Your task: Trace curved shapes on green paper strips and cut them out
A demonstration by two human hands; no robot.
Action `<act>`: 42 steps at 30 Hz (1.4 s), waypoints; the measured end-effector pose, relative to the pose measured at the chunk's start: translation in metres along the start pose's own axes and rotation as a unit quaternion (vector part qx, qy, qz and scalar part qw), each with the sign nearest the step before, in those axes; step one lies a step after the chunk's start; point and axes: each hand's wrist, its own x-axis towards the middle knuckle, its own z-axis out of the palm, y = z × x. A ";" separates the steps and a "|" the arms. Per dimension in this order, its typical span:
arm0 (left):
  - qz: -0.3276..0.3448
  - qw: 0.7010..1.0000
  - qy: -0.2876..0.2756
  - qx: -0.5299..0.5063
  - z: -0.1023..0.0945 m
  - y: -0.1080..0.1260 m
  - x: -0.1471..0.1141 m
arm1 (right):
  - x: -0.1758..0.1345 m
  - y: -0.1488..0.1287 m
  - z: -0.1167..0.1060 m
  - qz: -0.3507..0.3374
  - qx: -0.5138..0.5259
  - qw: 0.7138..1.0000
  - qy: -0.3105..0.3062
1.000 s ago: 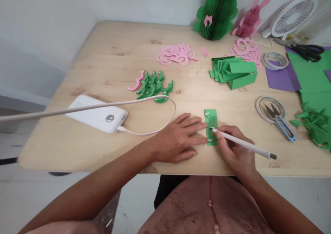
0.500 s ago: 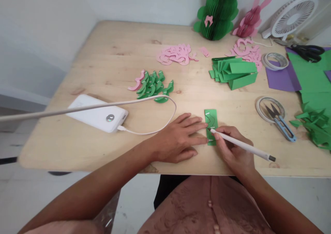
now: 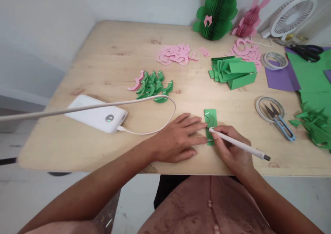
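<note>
The right hand (image 3: 234, 154) grips a slim white pen (image 3: 240, 144) over a narrow rectangular green paper strip (image 3: 210, 121). The left hand (image 3: 178, 139) lies flat, fingers spread, touching the strip's left edge

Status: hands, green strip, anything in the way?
Right hand gripping white pen at green strip. Left hand flat, fingers at strip's left edge. Curved line on strip. White cable loops near left hand, off strip.

It's a single cam worn on the head, looking forward and pretty steeply down past the wearer's top (image 3: 191, 206). Close enough that both hands (image 3: 178, 141) sit just below mid-frame, wide enough to catch the desk (image 3: 103, 61) out to its left end plus the wall (image 3: 142, 3) behind.
</note>
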 end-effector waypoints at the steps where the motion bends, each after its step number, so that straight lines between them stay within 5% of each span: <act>1: 0.000 1.000 0.000 0.000 0.000 0.000 0.000 | 0.000 0.000 0.000 0.000 0.000 1.000 0.002; 42: 0.001 1.000 0.000 0.002 0.000 0.000 0.000 | 0.002 -0.002 -0.001 0.005 0.006 1.000 0.006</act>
